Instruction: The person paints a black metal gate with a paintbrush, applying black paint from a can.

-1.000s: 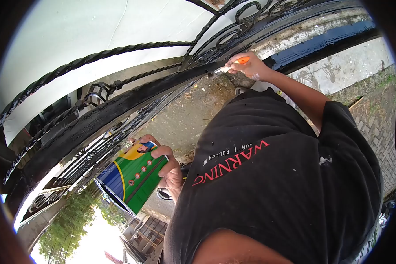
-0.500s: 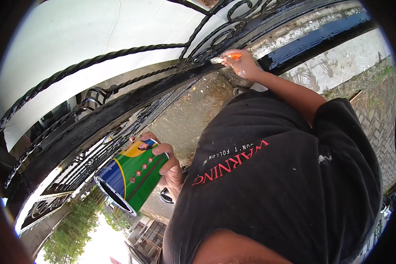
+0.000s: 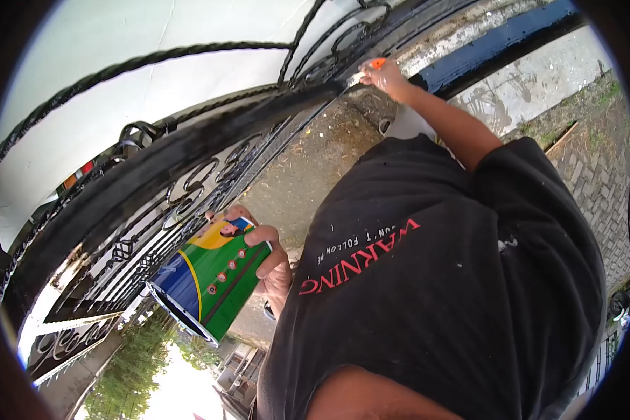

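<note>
My left hand [image 3: 273,269] is wrapped round a blue, yellow and green can [image 3: 217,269], left of my body. The can's rim faces the lower left; its contents are hidden. At the upper middle, my right hand [image 3: 386,78] grips a small brush [image 3: 354,79] with an orange end. The brush tip is at the edge of a wide black rail [image 3: 182,150] of a metal fence. Twisted black bars [image 3: 154,59] and scrollwork [image 3: 227,168] run along both sides of the rail.
A white panel [image 3: 105,42] stands behind the bars. Beyond my right arm lie a dark glossy strip [image 3: 497,49], a pale ledge [image 3: 525,87] and paving [image 3: 595,189]. Concrete ground [image 3: 301,182] lies between the rail and my black shirt [image 3: 441,280]. Trees [image 3: 122,367] show at the lower left.
My right hand and the brush sit higher in the view. The rail has shifted and looks larger at the left. My left hand still holds the can in nearly the same place.
</note>
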Tool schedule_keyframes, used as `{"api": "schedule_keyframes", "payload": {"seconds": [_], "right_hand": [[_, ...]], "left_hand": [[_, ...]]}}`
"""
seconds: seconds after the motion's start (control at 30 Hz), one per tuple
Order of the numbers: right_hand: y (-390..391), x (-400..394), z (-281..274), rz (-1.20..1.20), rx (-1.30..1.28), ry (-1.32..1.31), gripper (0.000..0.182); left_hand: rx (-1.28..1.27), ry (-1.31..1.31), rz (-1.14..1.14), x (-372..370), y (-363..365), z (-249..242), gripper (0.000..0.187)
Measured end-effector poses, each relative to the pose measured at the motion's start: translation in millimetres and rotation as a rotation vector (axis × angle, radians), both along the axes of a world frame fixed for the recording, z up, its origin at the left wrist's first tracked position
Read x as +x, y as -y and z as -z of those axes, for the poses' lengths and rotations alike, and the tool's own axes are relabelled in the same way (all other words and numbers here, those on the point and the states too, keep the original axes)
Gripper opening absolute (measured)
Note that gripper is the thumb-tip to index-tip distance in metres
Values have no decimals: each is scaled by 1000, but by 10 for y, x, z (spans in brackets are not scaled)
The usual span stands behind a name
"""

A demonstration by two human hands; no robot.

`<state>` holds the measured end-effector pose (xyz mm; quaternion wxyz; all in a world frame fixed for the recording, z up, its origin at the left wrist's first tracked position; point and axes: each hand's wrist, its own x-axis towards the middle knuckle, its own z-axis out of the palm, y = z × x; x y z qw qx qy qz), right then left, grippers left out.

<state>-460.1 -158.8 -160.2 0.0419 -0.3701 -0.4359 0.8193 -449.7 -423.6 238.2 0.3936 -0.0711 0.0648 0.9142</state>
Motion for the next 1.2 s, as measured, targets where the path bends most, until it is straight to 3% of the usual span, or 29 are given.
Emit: {"api": "schedule_keyframes", "payload": {"seconds": [0.03,0.1,0.2,0.23,0.33,0.43,0.47,0.57,0.6,0.63,0.7,0.8,0.9,1.0,1.13,1.2], "right_hand": [[-33,-45,64,-21,111,5,23],[-87,-59,106,-177,600,165,20],[22,-193,156,-112,243,-6,17],[35,-232,16,-190,182,-123,18],[-240,46,-516,3,-114,-285,23],[-584,593,-906,115,-43,-309,32],[-659,780,-1063,160,-20,-300,32],[-653,1263,-1743,303,106,-296,26],[-612,1387,-1991,340,110,-325,25],[-574,1491,-2246,374,115,-357,24],[-494,1632,-2770,342,183,-391,23],[-165,1671,-3618,306,359,-579,21],[206,1587,-4263,194,527,-774,19],[480,1461,-4429,-47,773,-836,15],[881,1194,-4366,-280,980,-606,9],[975,1080,-4254,-288,1049,-485,8]], "left_hand": [[-1,-9,14,-2,31,-10,52],[0,-19,43,-28,84,13,49],[-4,-5,58,-27,270,106,45],[-10,30,39,-8,345,135,43],[-25,83,38,73,471,294,37],[-69,85,185,-62,640,546,38],[56,103,205,-72,651,724,42],[58,106,289,-164,616,926,49],[228,214,304,-163,537,1058,56],[218,143,357,-207,440,1141,57],[257,168,447,-310,354,1430,48],[306,192,466,-260,175,1669,52],[101,134,427,-261,101,2086,57],[-459,-423,361,-264,-14,2047,61],[-94,-243,386,-197,-118,1938,89],[-280,-313,308,-136,-182,1539,89]]}}
